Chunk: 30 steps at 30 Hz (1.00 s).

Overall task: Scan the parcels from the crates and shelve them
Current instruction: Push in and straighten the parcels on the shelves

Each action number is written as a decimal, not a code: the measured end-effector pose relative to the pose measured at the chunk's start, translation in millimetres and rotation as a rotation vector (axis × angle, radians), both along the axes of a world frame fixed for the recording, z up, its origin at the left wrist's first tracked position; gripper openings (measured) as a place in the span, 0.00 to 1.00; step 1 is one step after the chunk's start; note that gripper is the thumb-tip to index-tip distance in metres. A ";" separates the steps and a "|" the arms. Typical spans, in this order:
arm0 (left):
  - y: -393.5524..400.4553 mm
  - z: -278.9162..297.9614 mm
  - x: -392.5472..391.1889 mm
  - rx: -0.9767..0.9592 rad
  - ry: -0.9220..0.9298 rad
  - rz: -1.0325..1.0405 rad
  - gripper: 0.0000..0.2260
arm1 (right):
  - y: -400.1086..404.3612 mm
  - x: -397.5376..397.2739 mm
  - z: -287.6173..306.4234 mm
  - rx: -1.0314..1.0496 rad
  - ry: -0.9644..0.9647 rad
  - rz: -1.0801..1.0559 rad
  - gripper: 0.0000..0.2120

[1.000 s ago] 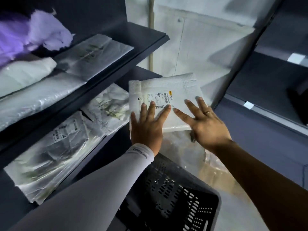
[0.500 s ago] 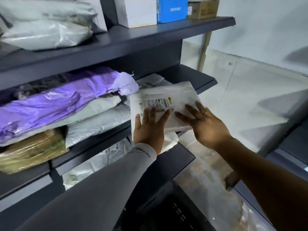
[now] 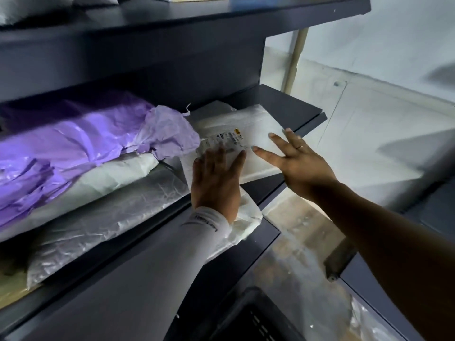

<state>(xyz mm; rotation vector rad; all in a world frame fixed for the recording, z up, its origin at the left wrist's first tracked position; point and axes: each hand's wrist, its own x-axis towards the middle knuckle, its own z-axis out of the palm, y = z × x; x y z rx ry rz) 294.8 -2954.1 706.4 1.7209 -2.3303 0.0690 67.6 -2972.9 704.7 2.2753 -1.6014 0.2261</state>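
Note:
A white padded parcel [image 3: 251, 129] with a printed label lies flat on the middle shelf [image 3: 293, 108], at its right end. My left hand [image 3: 216, 178] presses on the parcel's near left part with straight fingers, partly over the label. My right hand [image 3: 295, 158] hovers over the parcel's near right edge, fingers spread and straight; whether it touches the parcel I cannot tell. A black crate [image 3: 248, 318] shows at the bottom edge.
A purple plastic bag [image 3: 81, 146] and white and clear bagged parcels [image 3: 105, 198] fill the middle shelf to the left. Another white parcel [image 3: 246, 217] sticks out from the shelf below. The upper shelf [image 3: 197, 16] holds boxes. Pale floor lies to the right.
The parcel went from held in the air in front of the shelves to lying on the middle shelf. My right hand has come off its top and spread.

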 end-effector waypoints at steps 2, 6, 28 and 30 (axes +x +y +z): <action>-8.5 -4.7 -0.5 -0.013 0.011 0.029 0.37 | -11.9 3.7 -2.2 -0.031 -0.025 0.006 0.45; -33.1 -6.0 1.5 -0.069 -0.028 0.118 0.35 | -44.1 13.0 -8.1 -0.064 -0.101 0.056 0.39; -55.1 -32.0 -25.0 -0.128 -0.075 0.389 0.26 | -101.1 24.5 -39.5 0.283 -0.135 0.259 0.36; -37.2 -36.2 -29.1 -0.182 -0.074 0.350 0.27 | -91.8 20.8 -35.8 0.215 -0.145 0.284 0.38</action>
